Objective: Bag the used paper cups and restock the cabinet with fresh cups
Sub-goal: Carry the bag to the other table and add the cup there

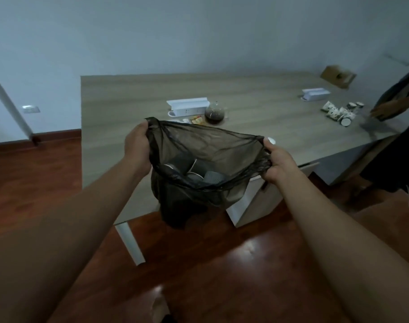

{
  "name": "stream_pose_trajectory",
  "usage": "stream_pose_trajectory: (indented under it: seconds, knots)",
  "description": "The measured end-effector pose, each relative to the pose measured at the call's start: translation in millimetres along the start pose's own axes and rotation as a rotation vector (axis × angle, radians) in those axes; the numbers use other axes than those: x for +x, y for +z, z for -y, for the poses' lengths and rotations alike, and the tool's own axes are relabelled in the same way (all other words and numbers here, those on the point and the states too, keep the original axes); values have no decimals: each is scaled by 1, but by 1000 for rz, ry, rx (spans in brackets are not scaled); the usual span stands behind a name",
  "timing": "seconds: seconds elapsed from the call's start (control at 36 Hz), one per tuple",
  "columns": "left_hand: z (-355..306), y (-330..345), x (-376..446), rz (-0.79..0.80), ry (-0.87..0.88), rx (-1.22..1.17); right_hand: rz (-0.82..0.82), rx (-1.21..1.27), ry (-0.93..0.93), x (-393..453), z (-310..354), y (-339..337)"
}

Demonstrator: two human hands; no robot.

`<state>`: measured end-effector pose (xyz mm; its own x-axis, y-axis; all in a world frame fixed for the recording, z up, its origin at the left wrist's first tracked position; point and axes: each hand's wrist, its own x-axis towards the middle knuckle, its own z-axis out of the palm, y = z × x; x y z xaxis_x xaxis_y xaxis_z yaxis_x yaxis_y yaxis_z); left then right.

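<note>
A thin black plastic bag [208, 145] hangs open in front of the table's near edge. My left hand [138, 145] grips its left rim and my right hand [277, 163] grips its right rim, stretching the mouth wide. Several used paper cups [199, 173] lie inside the bag. More patterned paper cups [338, 111] lie tipped over in a cluster at the table's right side.
The wooden table [133, 113] also carries a glass pot of dark liquid [214, 113], two white boxes [187, 106] [315, 94] and a brown box [337, 76]. Another person's hand [385, 110] reaches in at the right. A white cabinet [257, 201] stands under the table.
</note>
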<state>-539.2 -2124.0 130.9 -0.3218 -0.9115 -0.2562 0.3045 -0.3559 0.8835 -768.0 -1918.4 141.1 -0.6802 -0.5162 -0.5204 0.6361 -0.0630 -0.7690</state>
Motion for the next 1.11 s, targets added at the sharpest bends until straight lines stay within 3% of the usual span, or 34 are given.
stream_pose_trajectory:
  seconds: [0.22, 0.33, 0.5, 0.69, 0.83, 0.94, 1.0, 1.11]
  knots:
    - [-7, 51, 66, 66, -86, -62, 11, 0, -36, 95, 41, 43]
    - [5, 67, 97, 27, -100, -35, -12, -20, -24, 140, 48, 66]
    - [33, 90, 116, 22, -133, -27, 60, -36, 8, 200, 57, 86]
    - [53, 117, 125, -93, -122, -114, 181, -123, 93, 269, 62, 84]
    - [57, 143, 121, -70, -91, -149, 142, -431, 146, 308, 52, 52]
    - [63, 155, 113, -89, -107, -145, 88, -487, 176, 329, 45, 21]
    - [63, 156, 110, -69, -112, -186, 95, -657, 113, 333, 48, 8]
    - [62, 158, 111, -32, -103, -157, 81, -1302, -233, 359, 52, -17]
